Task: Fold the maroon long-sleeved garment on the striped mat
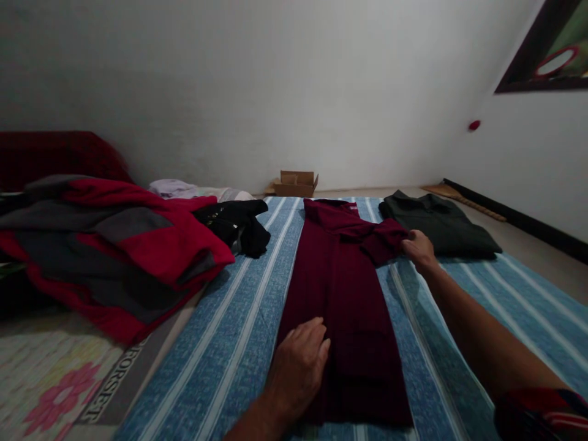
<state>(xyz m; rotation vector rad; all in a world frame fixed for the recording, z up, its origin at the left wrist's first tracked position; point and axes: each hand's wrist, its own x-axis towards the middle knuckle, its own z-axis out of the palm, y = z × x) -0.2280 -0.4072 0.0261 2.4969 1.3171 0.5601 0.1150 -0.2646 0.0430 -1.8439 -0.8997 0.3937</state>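
My left hand (298, 367) lies flat, palm down and fingers spread open, on the lower part of the maroon shirt (342, 306), pressing on the cloth and gripping nothing. My right hand (419, 250) reaches out to the shirt's right sleeve (383, 240), which is folded in across the chest; my fingers seem to be pinched on the sleeve's end, though the light is dim and I cannot be sure how tightly they close. The shirt lies in the middle of the blue striped sheet (229, 343), folded into a long narrow strip. Its long axis runs straight away from me, in line with the stripes, with the collar pointing toward the far wall and the hem nearest me. Just beyond my right hand sits a dark folded garment (441, 226), close beside the sleeve. To the left, a black garment (236, 223) rests at the sheet's edge, touching a red and grey jacket (114, 245) heaped beside it. A small cardboard box (296, 184) stands against the wall.
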